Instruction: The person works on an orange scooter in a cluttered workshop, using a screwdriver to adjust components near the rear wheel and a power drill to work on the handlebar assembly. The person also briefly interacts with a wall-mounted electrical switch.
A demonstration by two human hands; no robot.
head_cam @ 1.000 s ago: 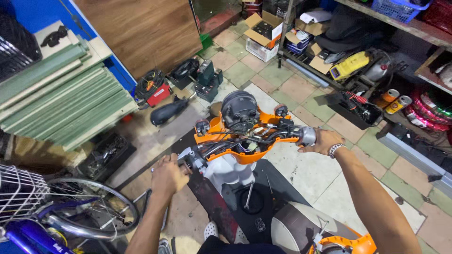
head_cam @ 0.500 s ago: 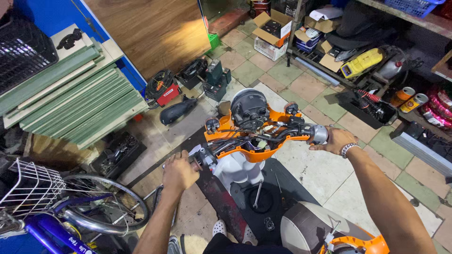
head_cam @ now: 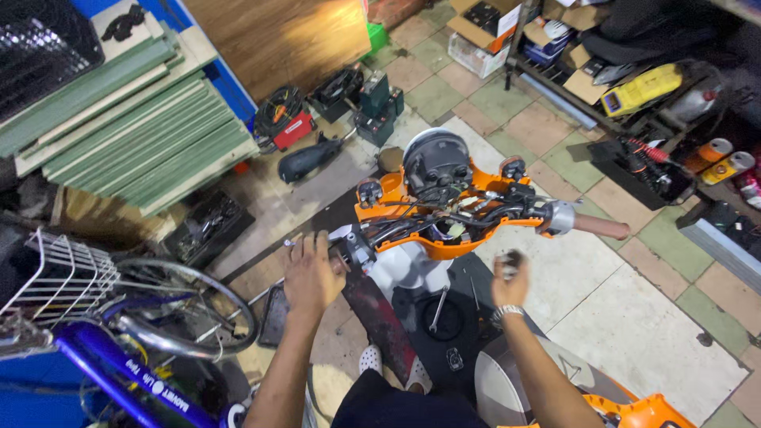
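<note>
Since the earlier frames the right hand point(head_cam: 507, 279) has come off the right handlebar grip point(head_cam: 600, 227) and now hangs in the air over the scooter's footboard, between the grip and the person's body; the left hand point(head_cam: 311, 273) has stayed on the left end of the handlebar point(head_cam: 349, 238). That left hand lies over the grip with its fingers point(head_cam: 305, 247) curled down around it, grasping the bar end, so the grip itself is mostly hidden. The right hand is blurred; its fingers look loosely bunched and something small and dark shows at the fingertips, but I cannot tell whether it pinches anything or is merely closed on nothing. The scooter point(head_cam: 444, 202) stands in the middle of the tiled floor point(head_cam: 634, 333), its orange front cover open, with loose wires point(head_cam: 460, 218) and the back of the round headlight point(head_cam: 436, 162) exposed. It looks heavy and stiff; the bar ends are the sound places to take hold, while the bare wiring and plastic cover look fragile and are better left alone. A bicycle point(head_cam: 143, 333) with a wire basket point(head_cam: 47, 277) leans at the left edge, green panels point(head_cam: 135, 135) are stacked behind it, and batteries point(head_cam: 376, 99) sit on the floor ahead.
</note>
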